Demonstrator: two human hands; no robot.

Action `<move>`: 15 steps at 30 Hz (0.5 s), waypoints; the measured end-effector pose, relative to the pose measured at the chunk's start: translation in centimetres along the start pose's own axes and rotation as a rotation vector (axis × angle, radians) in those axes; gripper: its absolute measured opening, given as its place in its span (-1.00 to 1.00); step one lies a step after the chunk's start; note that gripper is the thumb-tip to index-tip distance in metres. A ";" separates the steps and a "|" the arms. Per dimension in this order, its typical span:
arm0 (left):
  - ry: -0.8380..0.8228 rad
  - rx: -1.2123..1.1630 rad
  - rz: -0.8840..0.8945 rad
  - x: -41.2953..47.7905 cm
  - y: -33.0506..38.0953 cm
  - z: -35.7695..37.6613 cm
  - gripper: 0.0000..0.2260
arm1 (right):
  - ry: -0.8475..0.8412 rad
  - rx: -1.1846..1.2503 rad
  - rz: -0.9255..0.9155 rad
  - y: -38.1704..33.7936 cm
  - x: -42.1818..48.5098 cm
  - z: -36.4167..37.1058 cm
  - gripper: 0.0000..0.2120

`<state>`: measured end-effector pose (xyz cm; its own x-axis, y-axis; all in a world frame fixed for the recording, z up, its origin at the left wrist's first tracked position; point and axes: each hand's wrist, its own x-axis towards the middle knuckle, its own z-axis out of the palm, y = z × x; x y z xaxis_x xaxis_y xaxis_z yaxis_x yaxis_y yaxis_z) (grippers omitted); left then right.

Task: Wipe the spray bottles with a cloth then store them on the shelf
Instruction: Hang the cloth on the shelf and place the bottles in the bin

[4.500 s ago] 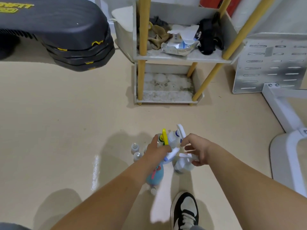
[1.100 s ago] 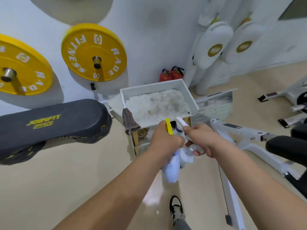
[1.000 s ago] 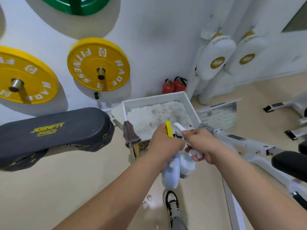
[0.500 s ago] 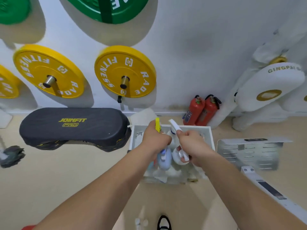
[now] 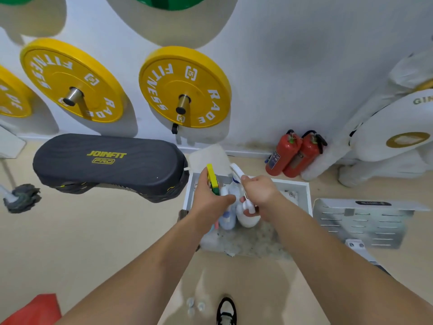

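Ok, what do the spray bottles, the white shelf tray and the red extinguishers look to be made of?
Bottles: plastic by the look, smooth milky white and pale blue bodies, moulded triggers.
Tray: thin straight white walls, matt, stained floor; painted metal or plastic, unclear.
Extinguishers: likely painted metal, glossy red cylinders with highlights.

Gym or fitness room. The black padded platform marked JOINFIT PRO (image 5: 110,165) is taken as landmark. Above it, yellow weight plates lettered FITNESS (image 5: 185,86) are hung on steel pegs set in a white wall (image 5: 269,66); a green plate (image 5: 171,2) is mounted higher still. To its right, two red fire extinguishers (image 5: 295,153) and white padded shields (image 5: 393,134) are set against the same wall.
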<state>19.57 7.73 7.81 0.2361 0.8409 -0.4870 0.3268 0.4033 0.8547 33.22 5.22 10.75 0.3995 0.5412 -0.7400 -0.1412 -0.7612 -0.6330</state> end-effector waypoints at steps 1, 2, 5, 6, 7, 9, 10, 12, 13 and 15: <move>-0.012 -0.011 0.007 -0.2 -0.5 -0.2 -0.23 | 0.007 0.003 0.000 0.0 -0.2 -0.1 -0.75; -0.024 -0.018 0.013 -0.5 -0.7 -0.5 -0.17 | 0.014 0.010 -0.001 0.2 -0.5 -0.1 -0.73; -0.059 -0.065 -0.025 -1.0 -1.1 -1.3 -0.25 | 0.062 0.028 -0.018 1.0 -1.2 -0.1 -0.69; -0.060 -0.065 -0.029 -1.2 -1.1 -1.5 -0.40 | 0.078 0.039 -0.021 1.3 -1.7 -0.1 -0.71; -0.054 -0.029 -0.027 -1.4 -1.0 -1.8 -0.50 | 0.086 0.056 -0.031 1.6 -2.3 -0.1 -0.74; -0.037 0.080 -0.035 -1.6 -1.1 -2.2 -0.46 | 0.105 0.067 -0.070 2.4 -3.3 -0.3 -0.75; -0.023 0.146 -0.041 -1.7 -1.2 -2.5 -0.35 | 0.124 0.053 -0.086 2.8 -3.6 -0.5 -0.75; 0.015 0.247 -0.036 -2.2 -1.3 -2.9 -0.25 | 0.187 0.011 -0.134 3.5 -4.1 -0.7 -0.78; 0.017 0.256 -0.007 -2.6 -1.3 -3.1 -0.31 | 0.218 0.001 -0.156 3.6 -4.5 -0.7 -0.79; 0.022 0.257 0.064 -3.6 -1.1 -3.7 -0.49 | 0.277 -0.037 -0.214 4.1 -5.3 -0.6 -0.76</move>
<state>15.02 5.57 9.31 0.2446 0.8705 -0.4272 0.5346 0.2465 0.8083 31.04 -0.93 12.22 0.6480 0.5763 -0.4980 0.0033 -0.6560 -0.7548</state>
